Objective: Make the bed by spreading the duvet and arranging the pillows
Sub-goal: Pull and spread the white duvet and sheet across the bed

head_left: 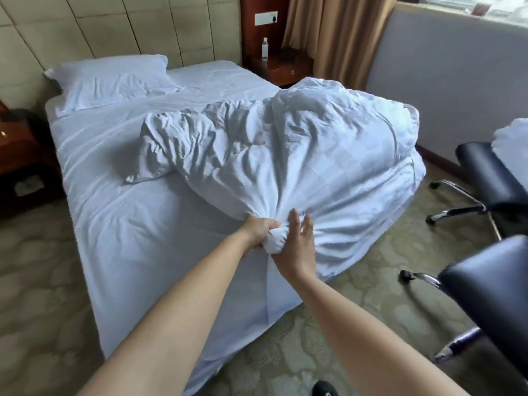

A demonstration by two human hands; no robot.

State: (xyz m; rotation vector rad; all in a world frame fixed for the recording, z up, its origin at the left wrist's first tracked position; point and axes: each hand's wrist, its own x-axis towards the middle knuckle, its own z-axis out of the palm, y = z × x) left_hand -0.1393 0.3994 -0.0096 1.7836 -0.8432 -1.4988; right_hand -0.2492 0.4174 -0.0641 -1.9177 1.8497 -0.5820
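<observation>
**Duvet Bunched at Foot Corner: Risks While Pulling**

The left hand (258, 231) is clamping a gathered knot of the white duvet (285, 155) at the foot corner of the bed (120, 224). The right hand (298, 247) is resting beside that knot with fingers spread, gripping nothing. The duvet is lying crumpled across the right half of the bed, its far edge spilling over the side.

Probable faults:
- Pulling from one bunched point is likely dragging the whole mass toward the floor rather than spreading it.
- The overhanging side is risking a slide onto the carpet (371, 281).
- The office chair (485, 270) is standing near, inviting a snag.

The single pillow (114, 81) is lying at the headboard, well apart.
</observation>
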